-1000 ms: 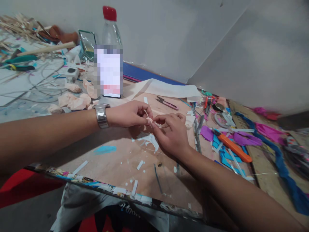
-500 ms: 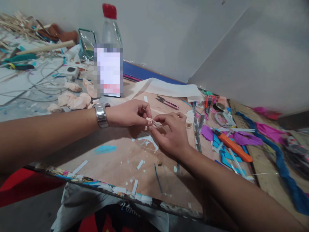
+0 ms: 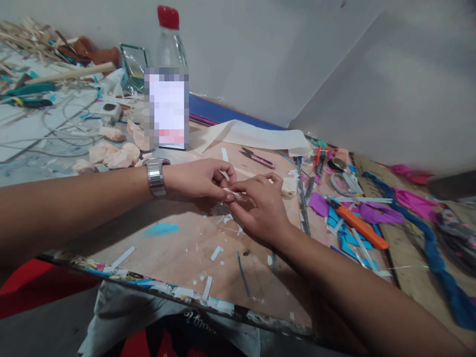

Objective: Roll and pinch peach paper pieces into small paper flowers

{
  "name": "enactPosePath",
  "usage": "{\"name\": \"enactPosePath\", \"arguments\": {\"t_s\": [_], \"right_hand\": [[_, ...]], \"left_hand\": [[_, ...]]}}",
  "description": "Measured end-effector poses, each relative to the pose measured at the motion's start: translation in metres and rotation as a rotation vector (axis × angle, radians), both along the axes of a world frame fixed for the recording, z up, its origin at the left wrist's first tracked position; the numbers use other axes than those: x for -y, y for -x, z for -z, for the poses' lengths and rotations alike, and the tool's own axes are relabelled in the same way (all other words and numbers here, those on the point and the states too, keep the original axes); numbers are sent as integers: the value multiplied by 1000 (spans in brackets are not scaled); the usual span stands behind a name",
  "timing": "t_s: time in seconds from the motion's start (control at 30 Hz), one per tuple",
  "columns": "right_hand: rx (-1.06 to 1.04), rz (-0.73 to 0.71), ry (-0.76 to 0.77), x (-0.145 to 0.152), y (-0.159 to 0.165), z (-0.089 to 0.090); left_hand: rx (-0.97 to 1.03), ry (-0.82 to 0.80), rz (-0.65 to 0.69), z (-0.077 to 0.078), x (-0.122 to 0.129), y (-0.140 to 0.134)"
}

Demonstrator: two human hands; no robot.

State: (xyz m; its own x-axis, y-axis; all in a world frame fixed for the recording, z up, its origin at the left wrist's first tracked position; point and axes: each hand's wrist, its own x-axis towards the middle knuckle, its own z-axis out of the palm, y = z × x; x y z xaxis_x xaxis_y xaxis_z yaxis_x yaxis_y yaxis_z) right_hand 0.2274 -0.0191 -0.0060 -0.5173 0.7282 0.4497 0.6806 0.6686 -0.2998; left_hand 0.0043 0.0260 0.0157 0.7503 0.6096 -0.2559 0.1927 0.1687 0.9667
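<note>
A thin, pale peach strip, crinkled like crepe paper (image 3: 234, 193), is held over the middle of the brown work board (image 3: 167, 258). My left hand (image 3: 199, 178), with a metal watch on its wrist, pinches the strip's left end between thumb and fingertips. From the other side my right hand (image 3: 262, 208) grips it too, its thumb and forefinger nearly meeting the left fingertips. The fingers hide most of the strip. A pale curled band (image 3: 289, 191) shows just beyond my right hand. Small snips (image 3: 258, 157) with pink handles lie behind the hands.
A blurred-out phone (image 3: 169, 109) stands before a red-capped bottle (image 3: 168, 19). Crumpled peach pieces (image 3: 115, 154) lie to the left, near green-handled pliers (image 3: 31, 89). On the right are an orange cutter (image 3: 362, 225), a tape roll (image 3: 340, 183) and coloured scraps. A wall rises behind.
My fingers have shifted slightly along the strip, and both hands sit a little lower and closer together. Less of the strip shows now. Everything else stays put.
</note>
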Motion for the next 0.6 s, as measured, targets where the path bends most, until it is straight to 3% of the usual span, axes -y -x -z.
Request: {"name": "enactPosePath", "arguments": {"t_s": [0.37, 0.6], "right_hand": [[19, -19, -62, -1, -2, 0], [-9, -24, -102, -1, -1, 0]], "left_hand": [[38, 0, -7, 1, -3, 0], [-47, -25, -13, -1, -3, 0]]}}
